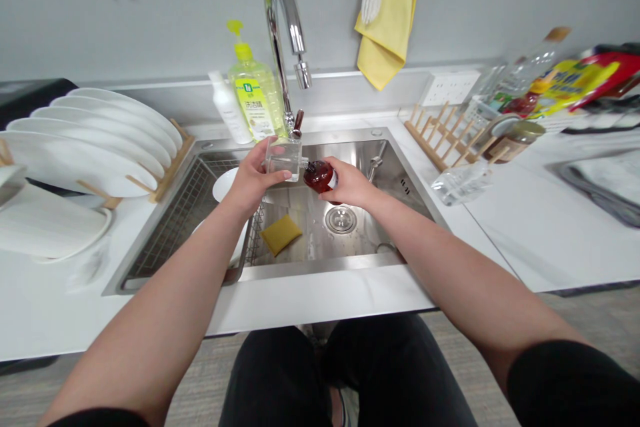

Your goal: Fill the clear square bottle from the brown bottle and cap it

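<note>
My left hand (251, 177) is closed around a small clear square bottle (283, 159), tipped on its side with its neck pointing right. My right hand (347, 181) grips a round reddish-brown bottle (317, 175) with a white label and a black neck, tilted toward the clear one. The two necks are very close together; whether they touch I cannot tell. Both bottles are held above the steel sink (327, 267). Below them a yellow sponge (281, 235) lies on the sink floor, left of the drain (341, 219).
Behind the hands rises a chrome faucet (283, 33), beside a green dish soap bottle (254, 97) and a white bottle (229, 107). White plates (90, 140) stand in a rack at left. A wire basket (165, 233) fills the sink's left side. A wooden rack (440, 137) stands right.
</note>
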The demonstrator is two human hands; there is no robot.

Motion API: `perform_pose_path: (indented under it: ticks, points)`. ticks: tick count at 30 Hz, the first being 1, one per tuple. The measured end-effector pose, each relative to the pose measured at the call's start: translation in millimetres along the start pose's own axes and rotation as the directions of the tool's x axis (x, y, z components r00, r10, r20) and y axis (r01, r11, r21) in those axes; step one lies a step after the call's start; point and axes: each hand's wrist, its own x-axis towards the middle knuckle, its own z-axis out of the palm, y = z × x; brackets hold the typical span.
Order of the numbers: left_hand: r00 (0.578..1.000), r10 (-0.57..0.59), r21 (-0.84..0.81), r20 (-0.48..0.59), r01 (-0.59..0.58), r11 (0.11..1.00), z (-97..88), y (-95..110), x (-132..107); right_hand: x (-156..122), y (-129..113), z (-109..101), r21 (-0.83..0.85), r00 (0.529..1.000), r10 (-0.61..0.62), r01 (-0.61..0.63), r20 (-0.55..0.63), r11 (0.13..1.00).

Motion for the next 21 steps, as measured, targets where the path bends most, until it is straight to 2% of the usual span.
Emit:
perform_pose_path:
  ticks: [21]
  points:
    - [0.999, 0.038, 0.048, 0.025, -0.039, 0.998, -1.2, -1.0, 0.6, 0.2, 2.2, 0.9, 0.008, 1.000, -0.021, 0.021, -0.004, 1.000]
